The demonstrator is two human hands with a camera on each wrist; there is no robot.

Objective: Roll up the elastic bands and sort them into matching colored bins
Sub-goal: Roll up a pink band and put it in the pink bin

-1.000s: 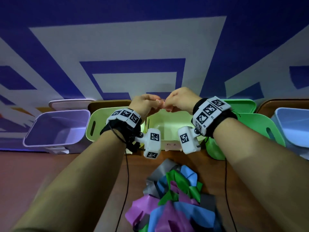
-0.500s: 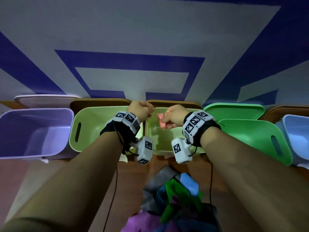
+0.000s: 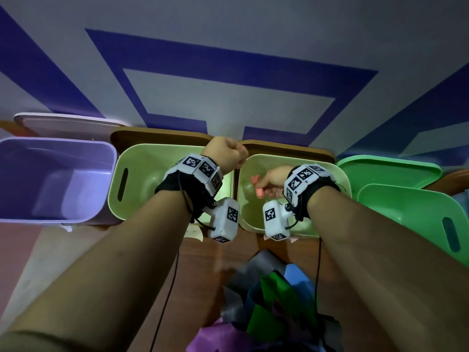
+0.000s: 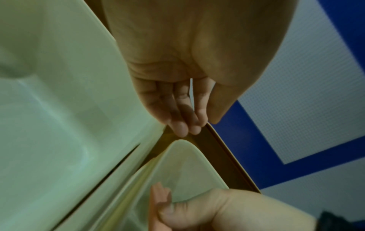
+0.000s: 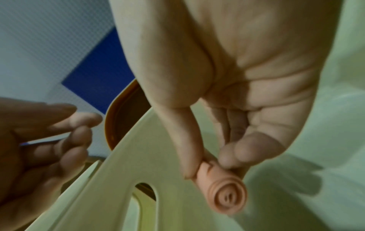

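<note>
One rolled pink band (image 5: 221, 189) pinched in the right hand (image 3: 272, 180) over the pale green bin (image 3: 342, 184); left hand (image 3: 225, 154) loose, empty. Risk: released, the roll springs open, and colours mismatch.

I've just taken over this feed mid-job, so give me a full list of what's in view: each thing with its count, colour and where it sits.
Rolled band: one, salmon pink, pinched in the right hand over the right pale green bin.
Pale green bins: two, side by side at centre.
Purple bin: one, far left.
Bright green bin: one, right, tilted.
Blue bin: one, far right edge, barely visible.
Lids: pale purple, brown and green, leaning behind the bins; count unclear.
Unrolled bands: a pile, grey, green, blue, purple, on the wooden table near the person.
Left hand: loosely curled, holds nothing.
Right hand: pinches the rolled band.
</note>
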